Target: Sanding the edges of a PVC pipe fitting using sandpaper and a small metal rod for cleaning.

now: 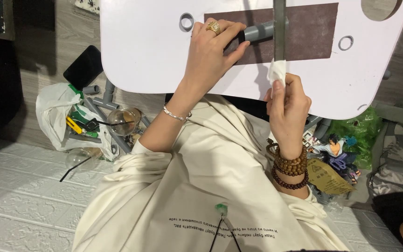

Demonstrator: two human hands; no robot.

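Over the lap — white board (pixel 155 51) with a grey pipe (pixel 262 31) on it
Left hand (pixel 211 53) clenched on the pipe's end, its axis running sideways toward the right hand (pixel 288 105) — pinching a white wipe (pixel 277 72) just below it.

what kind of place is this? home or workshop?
Probably a home room, used for a do-it-yourself job: white board with grey pipe worked over the lap, figurine and plastic bag of clutter on the floor.

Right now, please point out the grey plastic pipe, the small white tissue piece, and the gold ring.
Grey plastic pipe (pixel 263 31): head view, middle of the visible tube.
Small white tissue piece (pixel 277 72): head view, crumpled centre above the right hand's fingers.
Gold ring (pixel 213 27): head view, top face, on left hand.
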